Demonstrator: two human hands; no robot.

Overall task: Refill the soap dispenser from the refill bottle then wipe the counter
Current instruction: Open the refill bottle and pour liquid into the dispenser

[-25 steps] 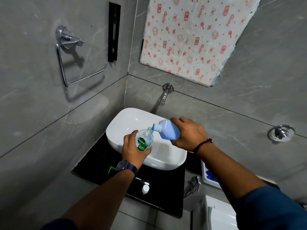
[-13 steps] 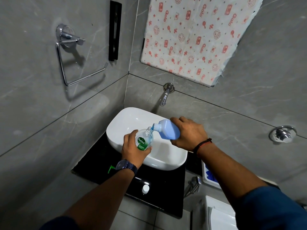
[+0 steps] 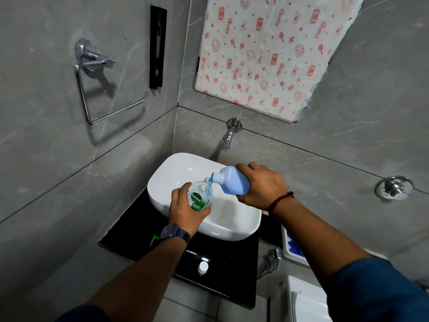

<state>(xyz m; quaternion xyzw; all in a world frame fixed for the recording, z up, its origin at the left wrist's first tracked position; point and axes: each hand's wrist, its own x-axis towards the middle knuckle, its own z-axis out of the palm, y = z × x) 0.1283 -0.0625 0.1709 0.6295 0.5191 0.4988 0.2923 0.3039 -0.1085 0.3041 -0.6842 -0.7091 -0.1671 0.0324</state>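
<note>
1. L hand (image 3: 185, 210) wraps round soap dispenser (image 3: 200, 196) and holds it over the front half of the basin (image 3: 176, 166), neck open. R hand (image 3: 262, 184) grips refill bottle (image 3: 233, 180) from above. Bottle is tipped spout-down w/ spout at the dispenser mouth, and blue liquid shows at the spout.
2. Both bottles are above the basin and below the tap (image 3: 228, 138). White cap (image 3: 203, 267) lies on the black counter (image 3: 232, 263) just in front of the basin. Green pump part (image 3: 154, 239) peeks out at the basin's front-left, mostly hidden by L wrist.
3. Progress, my read: pump off, refill cap off, pour under way. Dispenser looks partly filled, level hard to judge. Left to do: finish pour, refit pump, recap refill, wipe counter. No cloth in view.
4. Vs 1 s ago: hardly any change. Same grips, same tilt, spout at the mouth as before. Cap & pump haven't moved. Any rise in fill level is too small to tell.
</note>
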